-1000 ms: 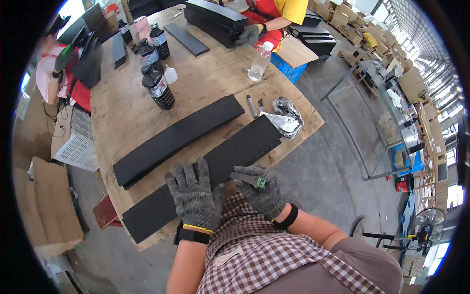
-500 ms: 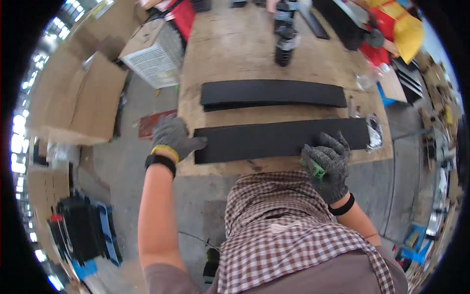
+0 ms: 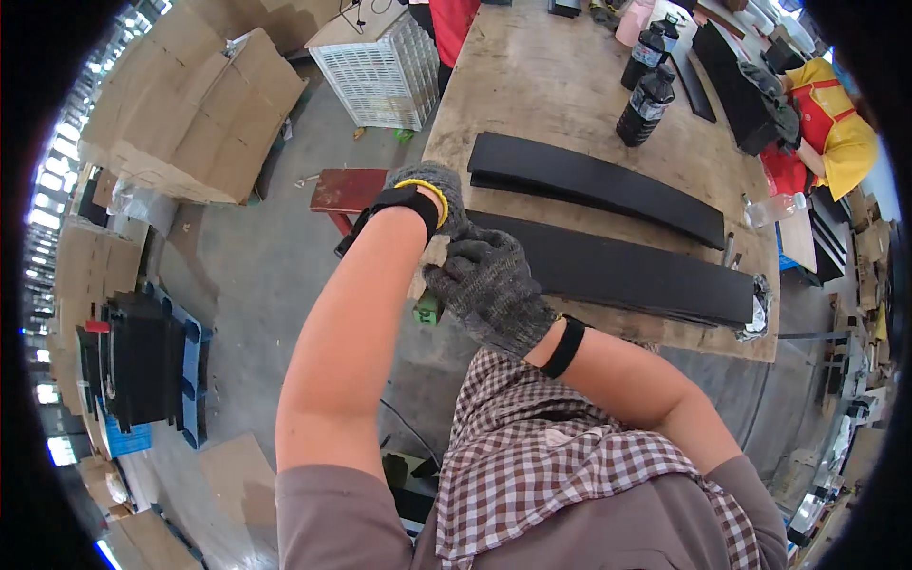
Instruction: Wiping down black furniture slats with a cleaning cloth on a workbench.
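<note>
At the left end of a long black panel point(image 3: 627, 269) lying along the table's near edge, both my gloved hands are close together. My left hand point(image 3: 437, 197) is by the panel's end; its fingers are mostly hidden, so its grip does not show. My right hand point(image 3: 489, 285) is closed, its fingers curled around a small green tool point(image 3: 427, 309) whose green end sticks out below them. The tool's kind cannot be made out. Beyond the near panel lies a second, slightly bowed black panel point(image 3: 598, 186), apart from it on the wood.
The wooden table point(image 3: 532, 85) carries dark bottles point(image 3: 646, 106) farther back and a clear bottle point(image 3: 774, 210) at the right. A red stool point(image 3: 347, 190), a white crate point(image 3: 380, 81) and cardboard boxes point(image 3: 204, 123) stand left. A co-worker in yellow point(image 3: 845, 119) is at the far right.
My right hand has moved left, from the panel's right part to its left end, carrying the green tool. My left hand has shifted beside it, and the view has turned left.
</note>
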A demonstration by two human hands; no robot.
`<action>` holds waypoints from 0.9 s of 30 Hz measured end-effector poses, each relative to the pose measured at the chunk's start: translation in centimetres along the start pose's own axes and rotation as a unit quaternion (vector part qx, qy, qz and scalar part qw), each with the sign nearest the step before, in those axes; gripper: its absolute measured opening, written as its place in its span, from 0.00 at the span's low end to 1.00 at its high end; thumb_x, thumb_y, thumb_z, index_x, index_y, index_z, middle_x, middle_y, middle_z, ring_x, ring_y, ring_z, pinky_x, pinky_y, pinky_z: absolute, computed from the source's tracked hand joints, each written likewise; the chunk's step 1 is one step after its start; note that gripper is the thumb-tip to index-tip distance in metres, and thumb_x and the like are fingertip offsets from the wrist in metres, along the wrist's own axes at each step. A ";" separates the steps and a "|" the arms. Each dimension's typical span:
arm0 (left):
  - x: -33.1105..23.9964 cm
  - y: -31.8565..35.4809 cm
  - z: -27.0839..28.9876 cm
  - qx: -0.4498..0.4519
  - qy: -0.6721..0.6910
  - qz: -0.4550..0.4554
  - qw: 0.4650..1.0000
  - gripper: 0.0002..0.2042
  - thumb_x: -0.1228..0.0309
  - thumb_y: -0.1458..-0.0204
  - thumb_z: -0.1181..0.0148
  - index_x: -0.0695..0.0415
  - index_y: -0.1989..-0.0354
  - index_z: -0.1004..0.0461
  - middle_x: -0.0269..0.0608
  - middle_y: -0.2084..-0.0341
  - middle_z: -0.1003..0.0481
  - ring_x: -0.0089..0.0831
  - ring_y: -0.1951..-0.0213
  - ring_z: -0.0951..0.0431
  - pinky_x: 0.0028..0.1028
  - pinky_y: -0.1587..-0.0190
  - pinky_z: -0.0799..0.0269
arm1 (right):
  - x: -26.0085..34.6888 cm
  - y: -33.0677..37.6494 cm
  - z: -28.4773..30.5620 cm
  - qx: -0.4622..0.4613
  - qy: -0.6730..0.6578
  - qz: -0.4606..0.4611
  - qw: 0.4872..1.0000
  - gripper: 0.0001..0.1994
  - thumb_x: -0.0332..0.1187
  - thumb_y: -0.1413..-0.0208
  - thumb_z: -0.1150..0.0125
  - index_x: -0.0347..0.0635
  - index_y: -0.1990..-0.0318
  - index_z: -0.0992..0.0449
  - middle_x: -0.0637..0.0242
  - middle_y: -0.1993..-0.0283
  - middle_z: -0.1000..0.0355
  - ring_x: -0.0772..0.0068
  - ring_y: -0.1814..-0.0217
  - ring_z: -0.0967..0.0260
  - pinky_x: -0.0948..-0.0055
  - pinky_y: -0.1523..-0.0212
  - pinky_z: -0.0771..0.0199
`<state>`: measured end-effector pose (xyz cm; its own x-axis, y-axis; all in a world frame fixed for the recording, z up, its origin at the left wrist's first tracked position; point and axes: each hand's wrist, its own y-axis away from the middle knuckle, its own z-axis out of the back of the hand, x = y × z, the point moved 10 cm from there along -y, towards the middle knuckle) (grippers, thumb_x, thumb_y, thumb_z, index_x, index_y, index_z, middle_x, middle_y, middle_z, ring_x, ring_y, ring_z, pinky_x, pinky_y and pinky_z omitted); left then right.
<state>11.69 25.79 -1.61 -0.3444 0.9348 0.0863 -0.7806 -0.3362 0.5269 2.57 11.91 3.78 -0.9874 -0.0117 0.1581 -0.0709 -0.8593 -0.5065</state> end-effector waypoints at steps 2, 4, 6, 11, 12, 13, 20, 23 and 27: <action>-0.5 0.7 0.7 -0.003 0.004 -0.005 1.000 0.41 0.42 0.58 0.25 0.60 0.40 0.24 0.53 0.39 0.25 0.49 0.39 0.23 0.41 0.37 0.27 | -0.5 0.4 0.2 0.023 0.015 -0.010 1.000 0.17 0.40 0.50 0.34 0.58 0.51 0.20 0.73 0.54 0.21 0.64 0.43 0.24 0.47 0.30 0.39; -1.1 1.7 1.5 0.005 0.030 -0.007 0.999 0.41 0.42 0.58 0.24 0.60 0.40 0.24 0.53 0.40 0.24 0.48 0.38 0.24 0.41 0.37 0.28 | -2.1 3.2 3.1 0.023 0.030 -0.045 0.998 0.18 0.41 0.52 0.32 0.58 0.51 0.19 0.71 0.55 0.21 0.62 0.43 0.24 0.47 0.30 0.40; -0.3 2.5 1.2 0.007 0.045 0.003 0.999 0.42 0.41 0.59 0.24 0.60 0.41 0.23 0.54 0.40 0.24 0.48 0.38 0.24 0.41 0.36 0.28 | -3.6 6.6 6.5 0.047 0.047 -0.054 0.996 0.22 0.42 0.56 0.28 0.59 0.49 0.19 0.69 0.55 0.21 0.62 0.43 0.24 0.47 0.29 0.41; -0.1 4.5 2.2 -0.061 0.055 0.011 0.997 0.41 0.40 0.64 0.22 0.58 0.46 0.21 0.52 0.46 0.22 0.47 0.41 0.23 0.42 0.38 0.28 | -10.1 18.0 15.7 0.072 0.132 -0.164 0.975 0.19 0.41 0.52 0.26 0.52 0.51 0.16 0.66 0.59 0.19 0.59 0.48 0.22 0.48 0.34 0.35; -0.3 5.4 2.6 -0.107 0.042 0.004 0.993 0.34 0.45 0.61 0.24 0.58 0.51 0.19 0.51 0.51 0.21 0.46 0.44 0.22 0.41 0.42 0.26 | -11.7 20.2 16.9 0.077 0.141 -0.204 0.966 0.16 0.39 0.49 0.27 0.50 0.53 0.16 0.65 0.59 0.18 0.59 0.49 0.22 0.51 0.37 0.31; -2.0 5.8 3.1 -0.186 -0.026 -0.004 0.982 0.30 0.47 0.58 0.27 0.57 0.52 0.19 0.50 0.52 0.21 0.47 0.46 0.22 0.41 0.42 0.26 | -13.7 21.8 18.7 0.038 0.080 -0.272 0.958 0.14 0.38 0.48 0.27 0.48 0.53 0.16 0.65 0.58 0.18 0.59 0.49 0.22 0.54 0.39 0.29; -17.6 14.7 -1.3 -0.397 0.066 -0.147 0.904 0.40 0.43 0.49 0.38 0.66 0.35 0.29 0.63 0.35 0.33 0.60 0.29 0.41 0.59 0.25 0.54 | -15.1 9.0 17.8 -0.064 -0.229 -0.337 0.911 0.09 0.30 0.42 0.30 0.40 0.56 0.16 0.62 0.55 0.17 0.67 0.52 0.20 0.67 0.49 0.22; -18.5 13.5 -2.8 -0.312 0.139 -0.139 0.929 0.47 0.40 0.49 0.39 0.66 0.28 0.38 0.66 0.29 0.42 0.64 0.26 0.48 0.65 0.24 0.63 | -11.3 -0.8 11.1 0.092 -0.286 -0.142 0.943 0.07 0.31 0.42 0.32 0.41 0.58 0.17 0.61 0.56 0.17 0.62 0.55 0.19 0.64 0.50 0.20; -20.2 11.8 -5.3 -0.263 0.113 -0.149 0.947 0.32 0.60 0.36 0.55 0.66 0.26 0.44 0.64 0.26 0.45 0.65 0.25 0.51 0.67 0.25 0.65 | -7.3 -6.2 1.5 0.269 -0.216 -0.074 0.936 0.17 0.45 0.51 0.27 0.46 0.58 0.17 0.56 0.58 0.18 0.48 0.54 0.20 0.56 0.49 0.21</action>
<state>6.67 2.35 -1.61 -0.1238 0.9690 -0.2138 -0.9920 -0.1266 0.0007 10.39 16.57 7.03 -0.8149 0.0215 0.5793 -0.0058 -0.9996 0.0289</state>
